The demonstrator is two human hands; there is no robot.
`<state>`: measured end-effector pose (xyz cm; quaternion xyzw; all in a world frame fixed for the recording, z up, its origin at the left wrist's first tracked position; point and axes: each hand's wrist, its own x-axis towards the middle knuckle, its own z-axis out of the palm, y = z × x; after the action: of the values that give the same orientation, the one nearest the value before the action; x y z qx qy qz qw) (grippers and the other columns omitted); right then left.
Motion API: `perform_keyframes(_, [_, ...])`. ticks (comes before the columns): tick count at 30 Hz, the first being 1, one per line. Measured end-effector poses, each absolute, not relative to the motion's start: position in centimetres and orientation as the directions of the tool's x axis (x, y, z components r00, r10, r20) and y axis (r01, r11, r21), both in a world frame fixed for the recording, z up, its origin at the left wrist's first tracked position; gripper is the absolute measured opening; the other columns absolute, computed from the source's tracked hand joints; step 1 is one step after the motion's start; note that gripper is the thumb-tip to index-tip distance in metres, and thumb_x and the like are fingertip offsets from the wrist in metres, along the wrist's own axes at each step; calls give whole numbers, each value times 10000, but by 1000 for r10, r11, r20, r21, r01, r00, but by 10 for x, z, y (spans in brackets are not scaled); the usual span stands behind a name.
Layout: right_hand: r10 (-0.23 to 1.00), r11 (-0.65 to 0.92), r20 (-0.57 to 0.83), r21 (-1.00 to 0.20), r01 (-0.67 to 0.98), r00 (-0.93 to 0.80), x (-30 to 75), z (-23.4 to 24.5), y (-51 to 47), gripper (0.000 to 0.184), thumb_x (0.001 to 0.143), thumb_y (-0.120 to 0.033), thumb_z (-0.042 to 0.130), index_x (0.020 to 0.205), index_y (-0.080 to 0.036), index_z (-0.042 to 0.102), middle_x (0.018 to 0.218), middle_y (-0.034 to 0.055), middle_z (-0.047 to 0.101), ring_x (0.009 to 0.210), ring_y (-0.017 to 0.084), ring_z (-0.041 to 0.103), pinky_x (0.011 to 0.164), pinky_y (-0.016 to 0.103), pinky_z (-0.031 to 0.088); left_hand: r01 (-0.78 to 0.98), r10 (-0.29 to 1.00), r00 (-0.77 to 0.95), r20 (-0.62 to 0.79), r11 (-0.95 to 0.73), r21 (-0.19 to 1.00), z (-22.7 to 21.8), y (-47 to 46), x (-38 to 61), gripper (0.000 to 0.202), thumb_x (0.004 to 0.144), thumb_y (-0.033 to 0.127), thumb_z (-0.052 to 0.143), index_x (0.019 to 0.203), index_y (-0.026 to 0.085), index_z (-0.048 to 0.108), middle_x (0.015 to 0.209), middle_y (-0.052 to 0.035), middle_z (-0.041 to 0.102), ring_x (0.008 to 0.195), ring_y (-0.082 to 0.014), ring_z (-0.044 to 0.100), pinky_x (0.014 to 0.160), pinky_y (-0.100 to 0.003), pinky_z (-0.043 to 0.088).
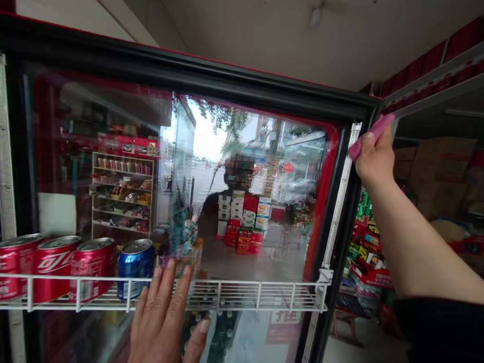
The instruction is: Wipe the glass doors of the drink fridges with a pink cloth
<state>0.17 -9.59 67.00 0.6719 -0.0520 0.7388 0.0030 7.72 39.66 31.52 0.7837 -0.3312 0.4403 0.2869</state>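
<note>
Your left hand (161, 321) is nearest the camera, low and in front of the wire rack (219, 294). It is open, fingers extended and slightly fanned, thumb apart, with nothing in its grasp. Its fingertips overlap the rack's front rail in view; whether they touch it cannot be determined. The pose suggests steadying or balance rather than gripping.

Your right hand (378, 157) is raised at the end of an outstretched arm, at the upper right corner of the black frame (245, 91). It is closed around a pink cloth (381, 125), thumb laid on top. The cloth is bunched, one end poking out above the fingers and the other at the white strip (338, 206) on the frame's inner side. The hold appears chosen to bring fabric, not bare skin, against the upright; the pressure applied cannot be judged.

On the rack, red cans (51, 262) and one blue can (133, 268) stand upright in a row at the left, behind the rail, which presumably guards against tipping forward. Your left hand is just beside the blue can, with no grip on it. Behind the cans, the glass (263, 267) carries reflections, so what lies beyond it is hard to verify.
</note>
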Motion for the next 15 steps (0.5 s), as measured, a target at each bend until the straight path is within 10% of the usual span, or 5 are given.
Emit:
perform_keyframes(3, [-390,-919,920,-392,-46,-37,-6,632,-64,762,1125,-532,449,1797,-213,287,1618,161,651,1467,423,633,1263,681,417,-774,-263,412,873,-606,183,314,400,68,843,1083,357,544,1821,345,136,1902,-91,189,1770,-335,166,1420,-620,206])
perform_keyframes(7, [-432,-902,902,-432,-20,16,-18,541,-40,757,1098,-501,433,1778,-185,333,1762,186,488,1543,401,561,1278,589,407,-800,-276,436,857,-555,228,309,404,52,842,1082,375,550,1820,358,144,1901,-85,195,1769,-338,171,1415,-644,212])
perform_keyframes(15, [-675,-720,734,-678,150,80,-30,439,-37,752,1030,-592,427,1558,-96,628,1458,213,730,1342,338,663,1236,563,446,-804,-297,472,830,-530,268,288,443,11,862,1084,353,552,1822,370,107,1892,-108,221,1763,-365,188,1378,-706,275])
